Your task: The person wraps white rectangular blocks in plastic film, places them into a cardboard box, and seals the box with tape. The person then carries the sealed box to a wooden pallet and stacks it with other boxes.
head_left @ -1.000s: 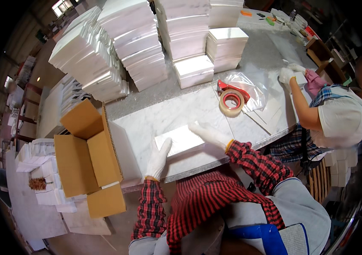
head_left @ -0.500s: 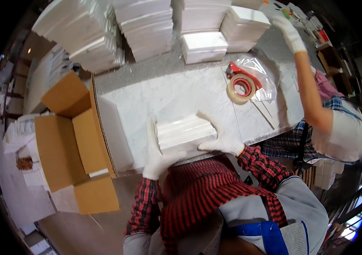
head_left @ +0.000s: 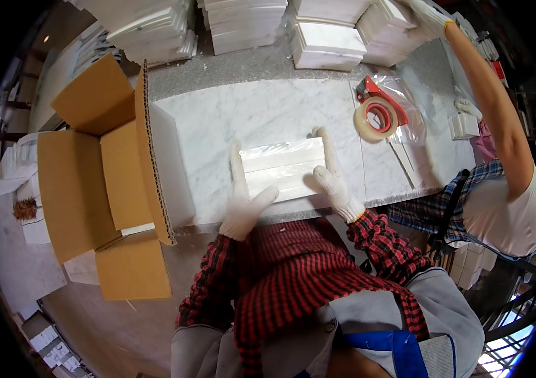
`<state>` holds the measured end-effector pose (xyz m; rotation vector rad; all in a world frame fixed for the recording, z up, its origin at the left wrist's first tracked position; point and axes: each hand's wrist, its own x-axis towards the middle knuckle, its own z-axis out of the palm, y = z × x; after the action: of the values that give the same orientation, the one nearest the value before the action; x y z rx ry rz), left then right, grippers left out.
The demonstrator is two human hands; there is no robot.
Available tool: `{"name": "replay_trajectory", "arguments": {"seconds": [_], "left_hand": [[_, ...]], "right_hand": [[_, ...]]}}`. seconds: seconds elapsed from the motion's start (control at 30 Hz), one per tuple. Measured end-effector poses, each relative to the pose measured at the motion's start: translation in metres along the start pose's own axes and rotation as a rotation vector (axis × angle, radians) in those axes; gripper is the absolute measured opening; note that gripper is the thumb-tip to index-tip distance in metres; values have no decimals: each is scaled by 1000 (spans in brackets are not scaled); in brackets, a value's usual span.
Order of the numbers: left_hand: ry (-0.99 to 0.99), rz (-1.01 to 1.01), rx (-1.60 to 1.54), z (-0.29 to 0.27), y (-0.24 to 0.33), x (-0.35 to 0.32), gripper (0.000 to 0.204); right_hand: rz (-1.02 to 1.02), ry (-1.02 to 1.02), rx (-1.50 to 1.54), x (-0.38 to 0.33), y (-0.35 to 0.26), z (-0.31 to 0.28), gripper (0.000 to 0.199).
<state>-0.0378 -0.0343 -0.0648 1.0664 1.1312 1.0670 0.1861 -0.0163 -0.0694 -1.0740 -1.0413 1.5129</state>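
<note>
A bundle of white stone strips (head_left: 282, 165), wrapped in clear shiny film, lies on the pale marble work surface near its front edge. My left hand (head_left: 246, 203), in a white knit glove, grips the bundle's left end, its thumb over the near corner. Around the right end is my right hand (head_left: 336, 183), gloved alike, with the thumb on top and the fingers along the far right side. The undersides of the fingers are hidden.
An open cardboard box (head_left: 73, 195) stands at left. Right of the bundle lies a red tape dispenser (head_left: 376, 118) on clear plastic bags (head_left: 409, 126). White tile stacks (head_left: 327, 47) line the back. A co-worker's arm (head_left: 494, 94) reaches in at right, near a small white block (head_left: 463, 126).
The view has shifted. Between my hands, the bundle has tipped so its broad top shows and its near side no longer does. The co-worker's arm has reached farther away.
</note>
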Motion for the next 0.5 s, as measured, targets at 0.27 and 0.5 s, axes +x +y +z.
{"name": "replay_trajectory", "arguments": {"seconds": [0.27, 0.5], "left_hand": [[-244, 114, 614, -39, 14, 9, 145], [-26, 121, 805, -15, -24, -16, 120]], "right_hand": [[-373, -495, -1447, 28, -96, 23, 111], [-358, -780, -1485, 32, -99, 43, 103]]}}
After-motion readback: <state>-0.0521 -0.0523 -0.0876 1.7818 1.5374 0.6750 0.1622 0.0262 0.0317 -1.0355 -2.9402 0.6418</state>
